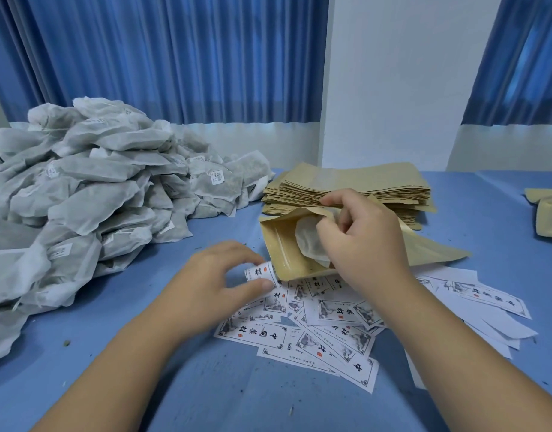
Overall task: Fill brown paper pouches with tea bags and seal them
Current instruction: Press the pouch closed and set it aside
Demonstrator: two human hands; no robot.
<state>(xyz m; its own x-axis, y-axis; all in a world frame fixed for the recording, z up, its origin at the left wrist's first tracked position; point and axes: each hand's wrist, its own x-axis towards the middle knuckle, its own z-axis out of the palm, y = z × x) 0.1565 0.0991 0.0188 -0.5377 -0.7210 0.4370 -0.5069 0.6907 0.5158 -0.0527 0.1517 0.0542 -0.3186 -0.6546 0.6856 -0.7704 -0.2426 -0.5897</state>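
blue table point(206, 385): tea bag heap point(91, 188), pouch stack point(362, 188), printed labels point(315, 325)

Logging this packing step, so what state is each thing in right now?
Open pouch: mouth open, unsealed, on its side.
Tea bag: partly inside it, held by right grip.
Label card: pinched by left grip, end curled up.
Pouch stack: flat, stacked.
Tea bag pile: loose heap.
Other labels: scattered flat.

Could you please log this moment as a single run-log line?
stage: filling | right grip holds pouch mouth open, tea bag partly inside | left grip pinches printed label | pouch unsealed
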